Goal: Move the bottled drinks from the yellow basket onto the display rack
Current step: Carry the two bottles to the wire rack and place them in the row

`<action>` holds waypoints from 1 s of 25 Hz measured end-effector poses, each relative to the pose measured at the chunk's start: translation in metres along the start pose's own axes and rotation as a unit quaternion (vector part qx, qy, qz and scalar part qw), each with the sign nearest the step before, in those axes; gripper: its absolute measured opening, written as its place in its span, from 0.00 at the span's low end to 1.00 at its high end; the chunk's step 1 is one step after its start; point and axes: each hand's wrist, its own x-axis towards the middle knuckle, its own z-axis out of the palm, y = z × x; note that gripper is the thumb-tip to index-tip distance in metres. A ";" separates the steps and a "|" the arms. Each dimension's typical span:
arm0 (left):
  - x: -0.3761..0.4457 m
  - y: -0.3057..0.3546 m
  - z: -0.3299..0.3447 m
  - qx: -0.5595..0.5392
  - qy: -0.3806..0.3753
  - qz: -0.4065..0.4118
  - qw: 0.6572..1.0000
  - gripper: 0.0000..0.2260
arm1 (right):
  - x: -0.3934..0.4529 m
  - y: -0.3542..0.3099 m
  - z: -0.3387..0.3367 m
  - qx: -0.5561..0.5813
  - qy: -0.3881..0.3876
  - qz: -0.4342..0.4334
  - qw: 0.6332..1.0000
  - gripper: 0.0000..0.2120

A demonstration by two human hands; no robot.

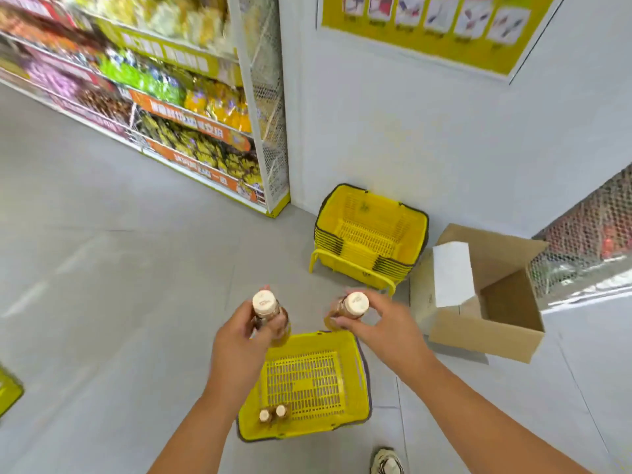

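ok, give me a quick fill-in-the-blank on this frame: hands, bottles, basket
1. Each hand, left hand and right hand, holds ____ bottle.
2. ____ bottles are in the basket below the hands.
3. The stack of baskets stands against the ____.
4. The open cardboard box lies to the ____ of that stack.

Missing words: one; two; wall; right
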 end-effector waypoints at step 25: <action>-0.122 0.368 -0.207 -0.034 0.154 0.158 0.975 0.08 | -0.024 -0.410 -0.124 0.092 -0.170 -0.253 0.948 0.10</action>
